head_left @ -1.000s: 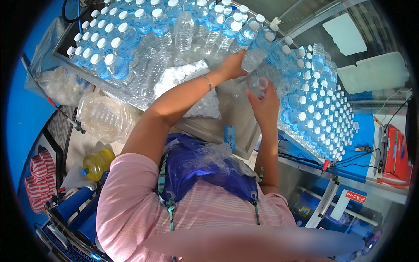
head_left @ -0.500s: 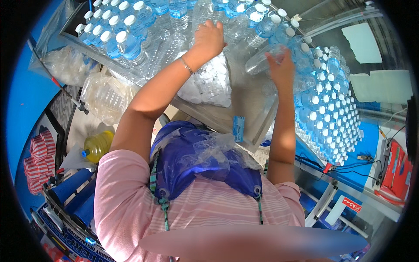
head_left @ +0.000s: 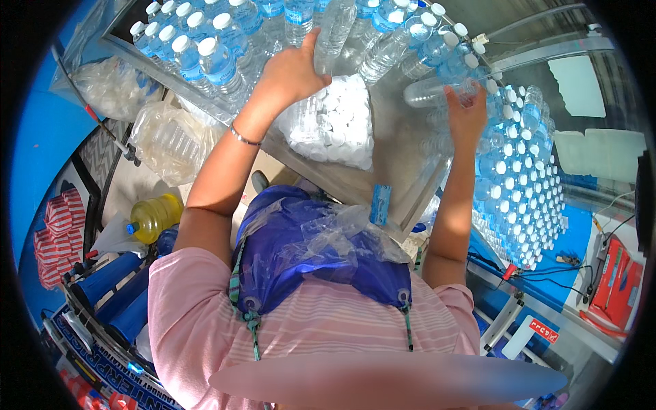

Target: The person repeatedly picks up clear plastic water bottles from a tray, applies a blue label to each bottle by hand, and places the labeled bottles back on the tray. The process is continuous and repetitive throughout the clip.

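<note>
My left hand (head_left: 292, 76) is raised over the metal tray (head_left: 403, 154), index finger stretched out and thumb apart, with nothing visible in it. Just beyond its fingertip a clear, unlabelled plastic bottle (head_left: 335, 31) leans among the others. Fingers of my right hand (head_left: 467, 113) close round the neck end of another clear plastic bottle (head_left: 425, 93), which is tilted nearly flat with its base to the left. Between my arms a clear bag of white bottle caps (head_left: 333, 126) rests on the tray. Blue-labelled bottles with white caps (head_left: 219, 65) stand along its far side.
A large stack of capped bottles (head_left: 516, 178) rises on the right. A blue strip (head_left: 380, 205) lies near the tray's front edge. At the left are plastic bags (head_left: 167, 140), a yellow jug (head_left: 156, 217) and striped bags (head_left: 61, 236). A red box (head_left: 616, 273) sits far right.
My left hand has drawn back leftward from the leaning bottle, its index finger now extended. My right hand and its bottle have shifted slightly right in the picture, as the view moved too.
</note>
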`<state>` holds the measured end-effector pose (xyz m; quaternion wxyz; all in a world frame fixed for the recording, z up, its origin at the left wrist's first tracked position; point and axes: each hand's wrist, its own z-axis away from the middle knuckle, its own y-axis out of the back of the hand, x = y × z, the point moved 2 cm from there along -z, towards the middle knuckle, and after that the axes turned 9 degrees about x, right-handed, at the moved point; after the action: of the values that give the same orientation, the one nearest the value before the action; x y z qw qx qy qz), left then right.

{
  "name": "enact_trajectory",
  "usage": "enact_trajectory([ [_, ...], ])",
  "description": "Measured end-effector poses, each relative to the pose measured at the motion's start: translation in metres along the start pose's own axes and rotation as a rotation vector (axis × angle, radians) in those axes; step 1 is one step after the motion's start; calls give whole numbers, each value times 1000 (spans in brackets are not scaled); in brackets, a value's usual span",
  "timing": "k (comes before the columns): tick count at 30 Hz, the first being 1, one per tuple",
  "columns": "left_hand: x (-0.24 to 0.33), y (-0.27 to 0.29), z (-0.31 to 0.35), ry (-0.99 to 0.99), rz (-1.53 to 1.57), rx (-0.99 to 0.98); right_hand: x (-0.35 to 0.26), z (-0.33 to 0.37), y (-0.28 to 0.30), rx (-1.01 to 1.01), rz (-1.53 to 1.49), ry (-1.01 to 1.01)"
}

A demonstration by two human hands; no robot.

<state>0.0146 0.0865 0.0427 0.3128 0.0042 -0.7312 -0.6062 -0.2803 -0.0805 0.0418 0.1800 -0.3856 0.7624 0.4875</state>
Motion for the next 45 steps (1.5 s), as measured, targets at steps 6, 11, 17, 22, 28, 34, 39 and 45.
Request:
enact_trajectory([
  [6,21,-46,23,-364,-395,354,-2,0,3,1,-45,-50],
  [11,32,-106,48,-785,-270,-144,18,2,-9,-198,-444,-299],
  [17,40,-105,40,-608,-86,-242,60,34,-60,-221,-1206,-1009],
  [22,89,-145,-25,-371,546,-99,75,61,-54,-635,-1759,-1148],
  [28,146,-235,-99,129,892,-644,35,82,-4,-408,-1426,-1190],
  [34,155,-223,-89,399,1211,-666,-13,79,46,-321,-69,-410],
  [39,152,-161,-78,-522,200,-191,-14,55,13,-29,132,97],
  [45,131,-72,-58,-680,293,654,1,39,-23,4,111,49],
])
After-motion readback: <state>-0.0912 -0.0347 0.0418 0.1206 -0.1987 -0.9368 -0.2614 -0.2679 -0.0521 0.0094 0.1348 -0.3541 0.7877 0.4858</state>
